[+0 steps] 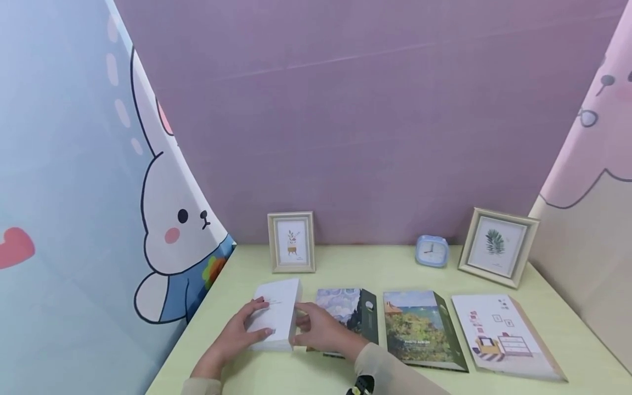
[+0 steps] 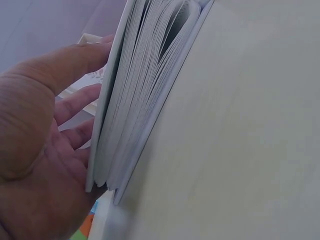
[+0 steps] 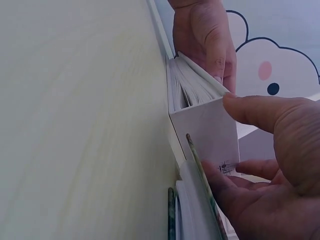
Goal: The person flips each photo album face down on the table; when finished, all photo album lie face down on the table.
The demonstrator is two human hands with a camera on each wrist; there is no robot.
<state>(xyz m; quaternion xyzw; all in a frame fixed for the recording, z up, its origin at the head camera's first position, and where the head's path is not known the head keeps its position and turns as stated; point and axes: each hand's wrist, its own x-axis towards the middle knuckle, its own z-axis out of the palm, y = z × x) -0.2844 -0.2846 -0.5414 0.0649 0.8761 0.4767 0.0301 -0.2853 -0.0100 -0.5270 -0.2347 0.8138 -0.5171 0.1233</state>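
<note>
A thick white photo album [image 1: 277, 310] lies on the pale table at the left, its many page edges [image 2: 135, 95] showing in the left wrist view. My left hand [image 1: 236, 336] rests on its cover from the left, with thumb and fingers spread. On the other side, my right hand [image 1: 323, 329] touches the album's spine [image 3: 205, 132], thumb at the near corner and fingers farther along. Just right of it lies an album with a painted landscape cover [image 1: 340, 307], partly covered by my right hand and forearm.
Farther right lie a seaside-painting photo album [image 1: 412, 326] and a white album with a room drawing [image 1: 508, 334]. Along the back of the table [image 1: 365, 258] stand a plant picture frame [image 1: 291, 241], a blue clock [image 1: 432, 251] and a leaf picture frame [image 1: 497, 247]. Printed curtains hang around it.
</note>
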